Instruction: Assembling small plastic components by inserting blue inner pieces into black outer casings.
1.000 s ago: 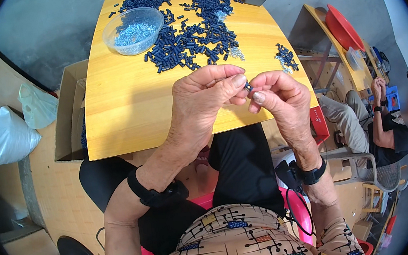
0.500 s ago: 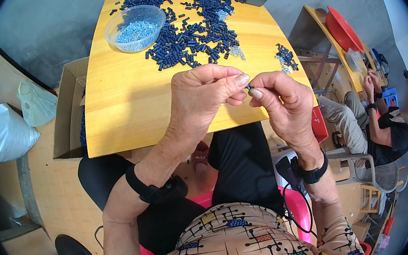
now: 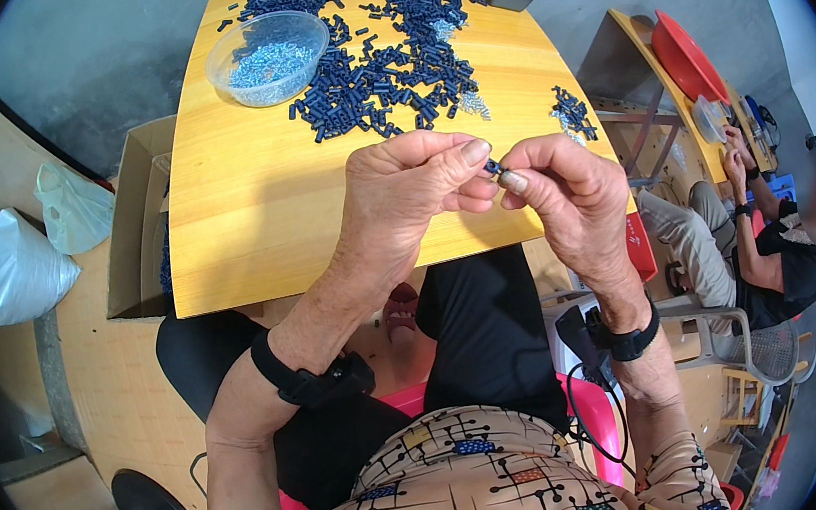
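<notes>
- Yellow wooden table (image 3: pixel 273 220); loose black parts (image 3: pixel 341 106) heaped on the far half, clear bowl (image 3: pixel 261 96) of tiny shiny pieces at far left.
- 1 small dark part (image 3: pixel 493 167) up over the table's near half, between the 2 hands.
- Left hand (image 3: pixel 401 190): thumb and fingers pinching its left end.
- Right hand (image 3: pixel 577 190): thumb and forefinger pinching its right end.
- Visible bit slants down rightward, thumb to thumb; full long axis covered, can't tell. Neither hand clearly nearer.
</notes>
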A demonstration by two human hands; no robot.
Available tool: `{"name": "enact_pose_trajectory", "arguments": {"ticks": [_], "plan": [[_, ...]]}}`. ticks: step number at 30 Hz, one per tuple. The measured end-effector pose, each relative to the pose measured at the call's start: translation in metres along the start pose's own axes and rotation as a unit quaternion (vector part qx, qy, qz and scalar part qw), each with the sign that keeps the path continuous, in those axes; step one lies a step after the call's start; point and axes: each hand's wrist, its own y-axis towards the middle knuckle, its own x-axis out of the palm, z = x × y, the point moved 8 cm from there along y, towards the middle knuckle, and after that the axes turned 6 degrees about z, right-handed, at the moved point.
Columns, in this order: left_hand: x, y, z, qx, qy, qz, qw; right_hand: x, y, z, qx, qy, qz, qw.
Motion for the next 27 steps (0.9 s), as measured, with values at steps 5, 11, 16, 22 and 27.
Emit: {"name": "enact_pose_trajectory", "arguments": {"ticks": [5, 11, 16, 22, 27], "plan": [[0.000, 0.000, -0.001, 0.001, 0.013, 0.012, 1.000, -0.002, -0.001, -0.008, -0.056, -0.072, 0.000, 0.996], [-0.001, -0.001, -0.001, 0.007, 0.014, 0.014, 1.000, 0.000, 0.000, -0.009, -0.059, -0.087, 0.001, 0.995], [-0.001, -0.001, -0.001, 0.007, 0.010, 0.014, 1.000, -0.001, 0.000, -0.007, -0.056, -0.079, 0.010, 0.995], [0.000, -0.002, -0.001, 0.017, -0.001, 0.017, 1.000, -0.003, -0.002, 0.004, -0.031, -0.041, 0.014, 0.999], [0.001, -0.004, -0.005, 0.007, -0.031, 0.017, 0.999, 0.003, -0.006, 0.027, 0.146, 0.213, -0.035, 0.965]]}}
